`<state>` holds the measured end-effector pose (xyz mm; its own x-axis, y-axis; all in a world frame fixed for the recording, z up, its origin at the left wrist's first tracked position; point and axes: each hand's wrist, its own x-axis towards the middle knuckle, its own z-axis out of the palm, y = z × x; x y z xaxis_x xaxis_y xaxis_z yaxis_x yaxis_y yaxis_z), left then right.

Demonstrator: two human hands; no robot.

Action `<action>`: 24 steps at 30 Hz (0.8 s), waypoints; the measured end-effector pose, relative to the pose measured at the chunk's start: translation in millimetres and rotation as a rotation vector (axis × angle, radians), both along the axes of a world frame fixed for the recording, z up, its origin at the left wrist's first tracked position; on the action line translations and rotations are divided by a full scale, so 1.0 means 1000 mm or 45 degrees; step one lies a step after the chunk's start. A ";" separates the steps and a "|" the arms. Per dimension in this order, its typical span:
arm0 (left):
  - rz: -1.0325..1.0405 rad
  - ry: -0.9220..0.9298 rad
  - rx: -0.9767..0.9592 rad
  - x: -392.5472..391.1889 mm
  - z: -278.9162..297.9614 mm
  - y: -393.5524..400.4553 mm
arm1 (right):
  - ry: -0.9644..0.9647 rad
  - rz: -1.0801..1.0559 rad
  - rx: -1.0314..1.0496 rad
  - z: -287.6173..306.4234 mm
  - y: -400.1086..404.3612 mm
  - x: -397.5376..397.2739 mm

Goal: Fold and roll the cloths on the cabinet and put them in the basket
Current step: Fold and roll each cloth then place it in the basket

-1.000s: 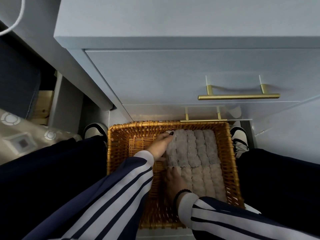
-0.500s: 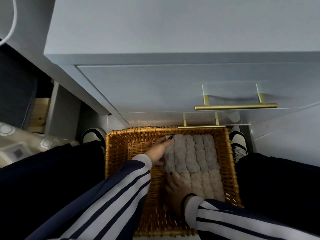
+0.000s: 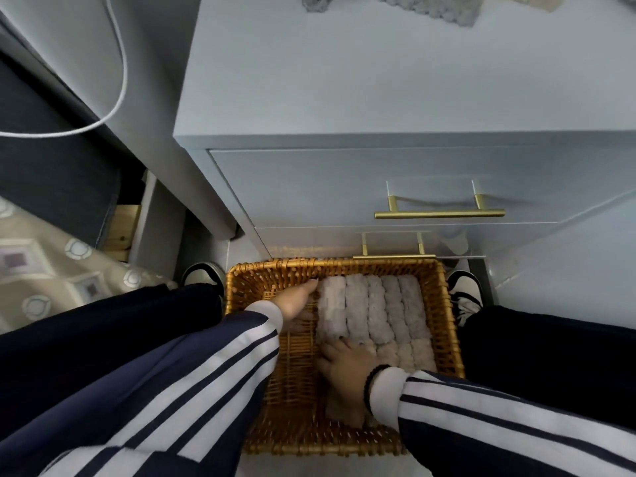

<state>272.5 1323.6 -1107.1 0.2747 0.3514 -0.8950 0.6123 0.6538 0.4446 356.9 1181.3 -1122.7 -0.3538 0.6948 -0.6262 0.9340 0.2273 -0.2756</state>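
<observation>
A golden woven wicker basket [image 3: 344,445] sits on the floor before a pale grey drawer cabinet [image 3: 344,98]. Rolled fluffy grey cloths [image 3: 385,311] fill its right side. The left hand [image 3: 296,302] touches the leftmost roll; the right hand [image 3: 347,370] presses the near rolls.

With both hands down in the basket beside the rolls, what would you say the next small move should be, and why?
Probably lift both hands out and reach up for another cloth. The rolled cloths already sit in snug rows in the basket, the left hand and right hand only tidy their left edge, bare wicker remains on the left, and unrolled cloths lie on the cabinet.
</observation>
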 end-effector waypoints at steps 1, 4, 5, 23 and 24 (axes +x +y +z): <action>0.000 0.003 0.018 -0.001 0.005 0.001 | 0.001 -0.046 0.006 0.008 0.004 0.004; -0.050 0.021 0.100 -0.001 0.032 0.000 | -0.043 -0.174 -0.014 0.037 0.013 0.017; -0.066 0.025 0.120 0.000 0.041 -0.002 | -0.063 -0.228 -0.034 0.044 0.015 0.022; -0.242 -0.204 0.565 -0.009 0.230 -0.022 | -0.013 -0.571 0.017 0.252 0.041 0.065; -0.233 -0.232 0.574 -0.010 0.238 -0.019 | 0.025 -0.587 0.042 0.262 0.042 0.068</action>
<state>262.1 1304.8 -868.8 0.5053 0.6227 -0.5974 0.5849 0.2619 0.7677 424.5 1223.1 -860.7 -0.0148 0.8019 -0.5973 0.9343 -0.2018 -0.2940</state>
